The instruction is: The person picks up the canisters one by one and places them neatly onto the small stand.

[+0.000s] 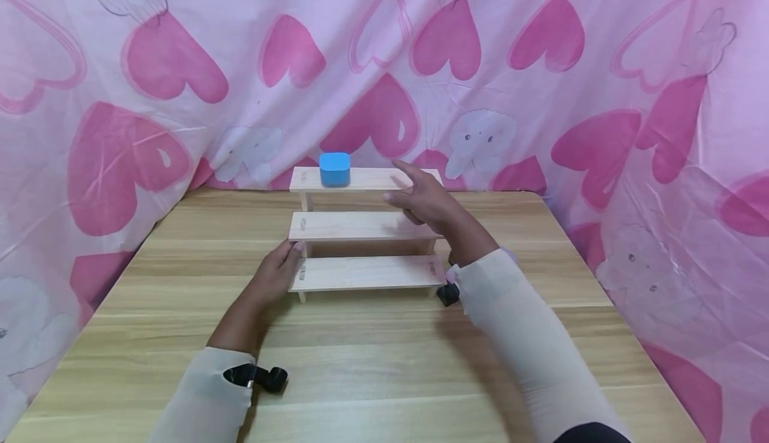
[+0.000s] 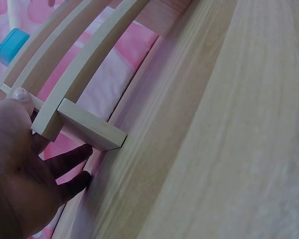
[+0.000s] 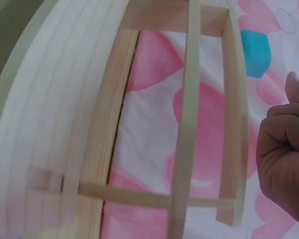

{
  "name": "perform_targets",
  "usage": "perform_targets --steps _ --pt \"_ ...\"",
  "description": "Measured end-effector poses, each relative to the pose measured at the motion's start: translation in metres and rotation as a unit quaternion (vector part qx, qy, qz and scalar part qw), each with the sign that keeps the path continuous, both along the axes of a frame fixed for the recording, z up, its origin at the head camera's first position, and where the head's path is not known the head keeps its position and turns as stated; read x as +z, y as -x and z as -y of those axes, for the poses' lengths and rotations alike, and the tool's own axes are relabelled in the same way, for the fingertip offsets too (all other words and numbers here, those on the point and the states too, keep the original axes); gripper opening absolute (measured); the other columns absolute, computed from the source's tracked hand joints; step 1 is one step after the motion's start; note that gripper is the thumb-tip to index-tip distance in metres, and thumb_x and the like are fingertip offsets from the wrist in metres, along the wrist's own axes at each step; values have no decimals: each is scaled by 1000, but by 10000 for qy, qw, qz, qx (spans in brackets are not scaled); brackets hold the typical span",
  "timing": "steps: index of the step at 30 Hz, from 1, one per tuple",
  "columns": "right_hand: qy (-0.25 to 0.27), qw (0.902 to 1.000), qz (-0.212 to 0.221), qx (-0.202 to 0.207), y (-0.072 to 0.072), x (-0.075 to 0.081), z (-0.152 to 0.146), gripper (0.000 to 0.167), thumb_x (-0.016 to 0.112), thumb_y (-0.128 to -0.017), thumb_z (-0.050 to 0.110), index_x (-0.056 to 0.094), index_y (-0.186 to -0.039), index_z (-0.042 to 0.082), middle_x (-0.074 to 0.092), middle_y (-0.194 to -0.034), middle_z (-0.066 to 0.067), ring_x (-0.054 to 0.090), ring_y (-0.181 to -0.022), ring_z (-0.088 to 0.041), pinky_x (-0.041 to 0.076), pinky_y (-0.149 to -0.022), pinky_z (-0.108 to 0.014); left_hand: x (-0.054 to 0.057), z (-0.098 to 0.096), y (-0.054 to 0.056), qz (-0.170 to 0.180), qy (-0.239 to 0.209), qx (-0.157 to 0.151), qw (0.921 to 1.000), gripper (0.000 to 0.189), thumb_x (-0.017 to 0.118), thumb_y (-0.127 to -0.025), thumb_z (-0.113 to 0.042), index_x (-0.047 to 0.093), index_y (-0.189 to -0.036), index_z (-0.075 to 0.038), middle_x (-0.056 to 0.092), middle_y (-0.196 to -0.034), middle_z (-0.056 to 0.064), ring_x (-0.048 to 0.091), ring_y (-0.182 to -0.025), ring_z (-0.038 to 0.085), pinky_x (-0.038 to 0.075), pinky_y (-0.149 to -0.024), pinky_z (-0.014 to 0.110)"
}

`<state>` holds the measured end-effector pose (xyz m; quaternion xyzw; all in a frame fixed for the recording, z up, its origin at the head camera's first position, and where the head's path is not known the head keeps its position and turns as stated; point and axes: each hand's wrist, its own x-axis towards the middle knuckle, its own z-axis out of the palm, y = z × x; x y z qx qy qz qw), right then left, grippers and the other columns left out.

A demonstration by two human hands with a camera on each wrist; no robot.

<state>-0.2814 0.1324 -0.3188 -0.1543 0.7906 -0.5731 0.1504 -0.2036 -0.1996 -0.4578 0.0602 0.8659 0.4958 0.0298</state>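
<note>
A three-tier wooden step rack [image 1: 363, 227] stands on the table, its bare planks rising toward the back. Toward the left end of its top plank sits a blue block [image 1: 334, 170] with rounded corners. My left hand [image 1: 276, 275] holds the rack's left side near the middle tier; in the left wrist view the thumb [image 2: 23, 97] lies against the wood and the lower fingers are spread. Above the right end of the top and middle planks is my right hand [image 1: 428, 199], index finger extended and other fingers bent, with nothing held. The block is apart from both hands.
The wood-grain table [image 1: 372, 363] extends around the rack. A pink heart-patterned cloth [image 1: 372, 43] hangs behind and at both sides. Black wrist-camera mounts stick out near the left cuff [image 1: 231, 389] and below the right forearm.
</note>
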Motion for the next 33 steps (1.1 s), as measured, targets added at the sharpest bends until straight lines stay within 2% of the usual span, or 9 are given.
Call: perform_targets --steps 2,3,6,8,13,15,21,27,33 --pt "6 10000 -56 3 -3 0 -6 85 75 -105 20 28 -173 38 43 -72 5 27 -47 -11 27 -46 -26 0 0 -1 -1 -4 1 10000 61 29 -120 -49 44 -165 -11 38 -175 22 34 -164 44 27 -134 64" --pt "18 10000 -89 24 -5 1 -8 85 75 -106 19 27 -173 37 42 -68 7 26 -47 -11 26 -46 -26 0 0 -1 1 -5 -13 10000 61 29 -120 -50 43 -165 -11 37 -175 22 33 -164 45 27 -134 65" --pt "-25 9999 -154 53 -11 3 -15 84 73 -106 18 27 -174 35 35 -60 6 26 -47 -11 26 -47 -25 1 0 -1 -21 -3 -16 10000 62 29 -120 -50 39 -169 -13 35 -176 22 30 -165 45 25 -135 65" --pt "-96 9997 -214 64 -16 3 -20 83 73 -106 17 27 -174 34 34 -57 5 27 -47 -11 27 -47 -25 1 1 -2 -14 12 12 10000 61 30 -120 -49 42 -167 -13 38 -175 23 33 -164 45 27 -134 65" --pt "-219 9992 -347 34 -28 2 -30 84 73 -106 17 27 -174 30 36 -57 4 29 -47 -12 30 -47 -26 2 1 -6 36 39 64 10000 59 30 -120 -48 44 -165 -11 40 -173 23 35 -162 45 27 -134 65" --pt "-354 9987 -344 -80 -33 2 -35 85 74 -106 20 26 -174 31 37 -58 4 29 -48 -13 31 -47 -26 2 1 -6 48 30 43 10000 60 29 -120 -49 41 -167 -13 37 -175 22 32 -164 45 25 -134 66" --pt "-740 9962 -216 -408 -47 2 -53 87 75 -106 24 23 -175 29 38 -58 2 31 -48 -15 32 -48 -26 4 0 -5 49 54 2 10000 60 29 -120 -51 43 -164 -13 41 -172 24 39 -159 46 30 -131 68" --pt "-904 9935 -184 -662 -52 0 -73 82 73 -106 26 27 -174 32 39 -60 0 33 -48 -16 34 -48 -28 3 1 -4 55 146 23 9999 60 27 -119 -52 45 -160 -11 45 -168 25 41 -157 46 32 -129 68" --pt "-1277 9883 -236 -794 -50 -5 -99 75 73 -107 28 34 -171 31 39 -60 0 33 -49 -16 36 -48 -29 -1 0 -1 -35 180 54 9998 57 28 -119 -52 53 -144 -7 58 -150 24 53 -137 41 43 -115 60"
